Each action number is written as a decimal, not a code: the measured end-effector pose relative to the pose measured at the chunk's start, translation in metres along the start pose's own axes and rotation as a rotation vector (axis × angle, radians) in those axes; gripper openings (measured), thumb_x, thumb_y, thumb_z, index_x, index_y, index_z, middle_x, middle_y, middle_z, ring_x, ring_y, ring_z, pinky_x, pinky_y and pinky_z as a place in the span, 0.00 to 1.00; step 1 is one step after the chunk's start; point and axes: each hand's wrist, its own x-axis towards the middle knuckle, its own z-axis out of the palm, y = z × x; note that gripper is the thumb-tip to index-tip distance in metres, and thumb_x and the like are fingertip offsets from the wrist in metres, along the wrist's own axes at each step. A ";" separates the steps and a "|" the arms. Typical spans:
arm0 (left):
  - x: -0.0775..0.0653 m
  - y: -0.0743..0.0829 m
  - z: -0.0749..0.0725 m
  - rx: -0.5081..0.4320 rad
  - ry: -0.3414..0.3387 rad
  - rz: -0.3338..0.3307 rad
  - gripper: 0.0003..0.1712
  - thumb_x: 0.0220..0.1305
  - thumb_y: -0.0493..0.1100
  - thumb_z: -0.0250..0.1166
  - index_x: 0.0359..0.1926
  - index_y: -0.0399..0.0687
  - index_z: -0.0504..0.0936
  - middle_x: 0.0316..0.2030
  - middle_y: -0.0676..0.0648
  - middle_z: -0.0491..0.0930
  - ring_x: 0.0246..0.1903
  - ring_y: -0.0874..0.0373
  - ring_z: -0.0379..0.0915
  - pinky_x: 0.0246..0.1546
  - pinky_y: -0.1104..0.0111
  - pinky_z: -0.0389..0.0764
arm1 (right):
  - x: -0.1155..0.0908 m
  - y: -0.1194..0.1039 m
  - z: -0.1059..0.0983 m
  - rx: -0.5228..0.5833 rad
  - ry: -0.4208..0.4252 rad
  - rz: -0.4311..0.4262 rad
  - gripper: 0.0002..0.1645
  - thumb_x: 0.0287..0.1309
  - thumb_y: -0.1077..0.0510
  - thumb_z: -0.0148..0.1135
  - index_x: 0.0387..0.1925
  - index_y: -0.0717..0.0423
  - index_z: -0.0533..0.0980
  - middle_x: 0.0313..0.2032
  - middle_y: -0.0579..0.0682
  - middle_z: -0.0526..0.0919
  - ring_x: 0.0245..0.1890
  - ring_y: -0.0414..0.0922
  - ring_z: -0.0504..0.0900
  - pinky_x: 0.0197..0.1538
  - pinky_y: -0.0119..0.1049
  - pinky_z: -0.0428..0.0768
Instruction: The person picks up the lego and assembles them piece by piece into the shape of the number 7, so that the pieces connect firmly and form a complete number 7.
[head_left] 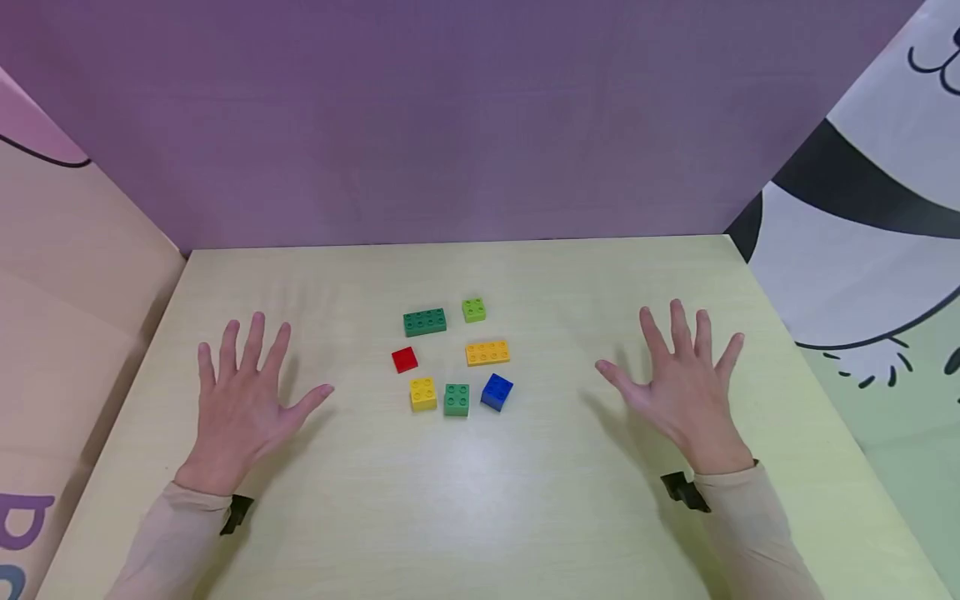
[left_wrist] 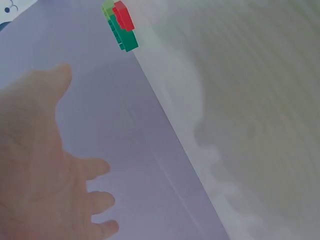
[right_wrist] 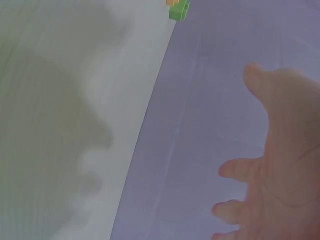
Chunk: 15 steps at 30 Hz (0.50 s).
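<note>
My left hand [head_left: 242,408] hovers over the left side of the table with fingers spread, holding nothing. On the right, my right hand [head_left: 686,392] is likewise spread and holds nothing. Between them lie several toy bricks: a dark green brick [head_left: 424,322], a lime brick [head_left: 473,310], a red brick [head_left: 404,360], an orange-yellow brick [head_left: 487,353], a yellow brick [head_left: 423,394], a green brick [head_left: 457,400] and a tilted blue brick [head_left: 497,392]. The red brick [left_wrist: 123,16] shows at the top of the left wrist view, the lime brick [right_wrist: 179,10] in the right.
The bricks stand on a pale wooden table [head_left: 480,517]. A purple panel [head_left: 465,125] rises along its far edge. A light wall [head_left: 75,333] flanks the left side, and a panel with cartoon drawings [head_left: 862,275] the right.
</note>
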 end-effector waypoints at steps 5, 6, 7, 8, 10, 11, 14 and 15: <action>0.001 0.003 0.000 -0.056 -0.011 0.029 0.55 0.64 0.70 0.67 0.80 0.42 0.65 0.81 0.30 0.56 0.79 0.27 0.49 0.76 0.29 0.50 | 0.002 -0.008 0.007 0.090 0.193 -0.092 0.48 0.61 0.32 0.67 0.72 0.58 0.74 0.78 0.70 0.62 0.78 0.74 0.58 0.74 0.83 0.44; 0.001 0.004 0.000 -0.077 -0.009 0.036 0.54 0.63 0.69 0.68 0.79 0.41 0.65 0.81 0.30 0.57 0.78 0.27 0.51 0.76 0.29 0.52 | 0.002 -0.010 0.009 0.117 0.243 -0.118 0.45 0.60 0.35 0.69 0.68 0.61 0.76 0.76 0.70 0.66 0.75 0.74 0.62 0.74 0.81 0.50; 0.001 0.006 0.001 -0.099 -0.003 0.044 0.53 0.63 0.67 0.70 0.79 0.40 0.66 0.80 0.30 0.59 0.77 0.27 0.53 0.75 0.30 0.55 | 0.003 -0.012 0.011 0.149 0.292 -0.142 0.41 0.59 0.39 0.71 0.64 0.63 0.79 0.74 0.70 0.69 0.73 0.73 0.66 0.73 0.79 0.56; 0.001 0.008 0.001 -0.123 0.005 0.050 0.52 0.63 0.66 0.71 0.78 0.40 0.67 0.79 0.29 0.60 0.76 0.26 0.56 0.74 0.31 0.58 | 0.003 -0.014 0.012 0.181 0.331 -0.160 0.38 0.59 0.42 0.72 0.61 0.64 0.81 0.72 0.70 0.72 0.71 0.73 0.70 0.71 0.78 0.61; 0.001 0.012 0.001 -0.176 0.017 0.058 0.50 0.62 0.62 0.73 0.76 0.40 0.69 0.77 0.30 0.64 0.73 0.26 0.60 0.71 0.32 0.62 | 0.004 -0.018 0.015 0.249 0.367 -0.171 0.32 0.59 0.48 0.73 0.57 0.65 0.83 0.69 0.69 0.76 0.67 0.72 0.74 0.66 0.74 0.68; 0.001 0.014 0.001 -0.208 0.016 0.059 0.49 0.61 0.61 0.74 0.75 0.40 0.70 0.77 0.30 0.65 0.72 0.26 0.62 0.70 0.33 0.64 | 0.003 -0.020 0.016 0.287 0.365 -0.165 0.29 0.59 0.50 0.74 0.57 0.65 0.83 0.68 0.67 0.78 0.66 0.71 0.75 0.64 0.72 0.71; 0.001 0.019 0.003 -0.316 0.000 0.072 0.46 0.61 0.56 0.77 0.74 0.41 0.73 0.75 0.34 0.69 0.71 0.30 0.65 0.67 0.35 0.69 | 0.001 -0.028 0.018 0.379 0.327 -0.134 0.25 0.61 0.55 0.74 0.57 0.63 0.84 0.66 0.63 0.81 0.66 0.68 0.77 0.60 0.67 0.76; 0.002 0.021 0.004 -0.353 -0.012 0.078 0.45 0.61 0.55 0.78 0.73 0.42 0.74 0.75 0.35 0.70 0.71 0.32 0.65 0.67 0.36 0.70 | 0.000 -0.031 0.018 0.406 0.308 -0.124 0.25 0.61 0.55 0.74 0.57 0.62 0.84 0.66 0.62 0.82 0.66 0.67 0.77 0.60 0.66 0.76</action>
